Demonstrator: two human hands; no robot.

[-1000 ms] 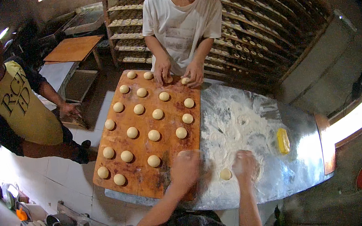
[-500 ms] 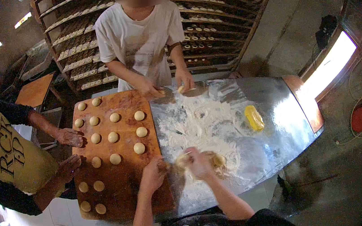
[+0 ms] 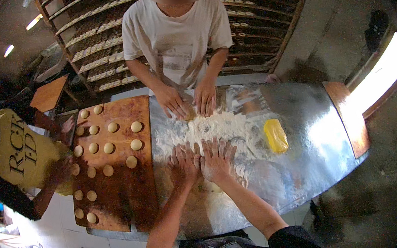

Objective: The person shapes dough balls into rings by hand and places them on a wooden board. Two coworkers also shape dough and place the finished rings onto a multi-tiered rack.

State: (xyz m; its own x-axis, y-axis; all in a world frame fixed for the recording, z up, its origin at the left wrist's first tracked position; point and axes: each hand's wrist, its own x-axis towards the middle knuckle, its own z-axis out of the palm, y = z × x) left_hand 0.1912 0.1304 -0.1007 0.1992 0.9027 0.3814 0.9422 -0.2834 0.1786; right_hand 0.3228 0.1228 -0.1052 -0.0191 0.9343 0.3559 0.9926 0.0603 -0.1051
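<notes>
Both my hands lie flat, side by side with thumbs close together, on the floured metal table (image 3: 308,170). My left hand (image 3: 185,165) has its fingers stretched forward and spread. Likewise, my right hand (image 3: 219,160) is spread over the flour (image 3: 223,121). Whatever lies beneath the palms is hidden. A pale dough piece (image 3: 214,187) shows partly beside my right wrist. Left of my hands, round dough balls (image 3: 109,148) sit in loose rows on a brown wooden board (image 3: 138,181).
Across the table, a co-worker in a white shirt presses both hands (image 3: 191,102) down. Another person in a yellow top (image 3: 22,145) stands at the board's left edge. A yellow block (image 3: 276,136) rests right of the flour. Behind stand racks (image 3: 100,49) of shaped dough.
My hands have gone from curled around dough pieces to lying flat and together on the flour. The co-worker opposite has also flattened both hands on the table. The view has shifted.
</notes>
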